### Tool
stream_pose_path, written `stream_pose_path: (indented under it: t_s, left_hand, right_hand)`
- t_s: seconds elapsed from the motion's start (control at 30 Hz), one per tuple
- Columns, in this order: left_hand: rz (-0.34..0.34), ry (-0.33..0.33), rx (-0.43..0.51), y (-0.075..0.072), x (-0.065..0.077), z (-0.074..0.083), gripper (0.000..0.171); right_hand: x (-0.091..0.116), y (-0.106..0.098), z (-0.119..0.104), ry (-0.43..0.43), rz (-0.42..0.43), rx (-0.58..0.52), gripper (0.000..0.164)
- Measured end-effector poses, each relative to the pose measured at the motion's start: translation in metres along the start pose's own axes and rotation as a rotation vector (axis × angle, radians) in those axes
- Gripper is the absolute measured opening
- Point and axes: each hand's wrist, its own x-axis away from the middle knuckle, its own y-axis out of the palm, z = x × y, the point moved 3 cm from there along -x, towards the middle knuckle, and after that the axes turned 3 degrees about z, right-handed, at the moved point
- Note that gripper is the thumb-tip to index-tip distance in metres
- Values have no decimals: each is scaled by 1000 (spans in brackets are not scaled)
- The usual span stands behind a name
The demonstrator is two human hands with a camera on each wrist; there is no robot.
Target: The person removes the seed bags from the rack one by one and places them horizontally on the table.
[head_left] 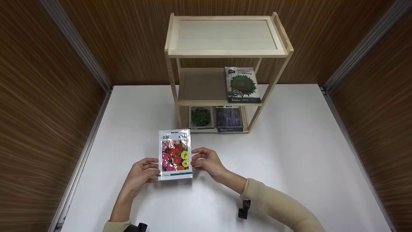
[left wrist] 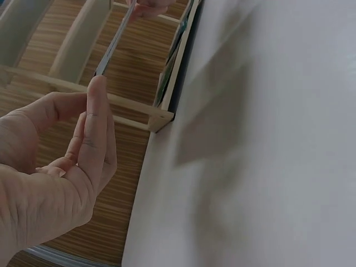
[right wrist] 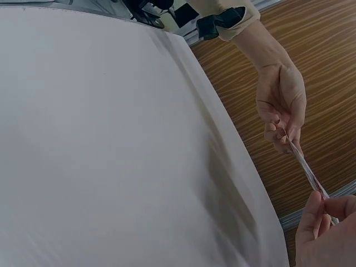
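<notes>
A seed packet (head_left: 175, 154) with red, pink and yellow flowers on its front is held up above the white table. My left hand (head_left: 141, 175) pinches its lower left edge between thumb and fingers. On the opposite side, my right hand (head_left: 207, 162) pinches the right edge. The left wrist view shows the packet (left wrist: 114, 44) nearly edge-on, its end at the left hand's (left wrist: 67, 150) fingertips. Edge-on again in the right wrist view, the thin packet (right wrist: 307, 167) spans from the left hand (right wrist: 281, 103) to the right hand (right wrist: 328, 228).
A wooden shelf rack (head_left: 225, 54) stands at the back of the table (head_left: 305, 145). Its middle shelf bears a packet with a green spiky plant (head_left: 243, 85). On the bottom shelf are a green leafy packet (head_left: 201, 117) and a purple flower packet (head_left: 229, 117). Wood-grain panels (head_left: 42, 106) enclose the table.
</notes>
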Motion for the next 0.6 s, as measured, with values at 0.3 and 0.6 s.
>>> stream_pose_path:
  t_s: [0.3,0.6]
  left_hand:
    - [19,-22,-1,-9,0,-14,44]
    - [47,-44,-25,-19,-4,-23,45]
  right_hand:
    - [-5,12,11,9,2,12,41]
    - [-16,24,20,-10,-5,22,41]
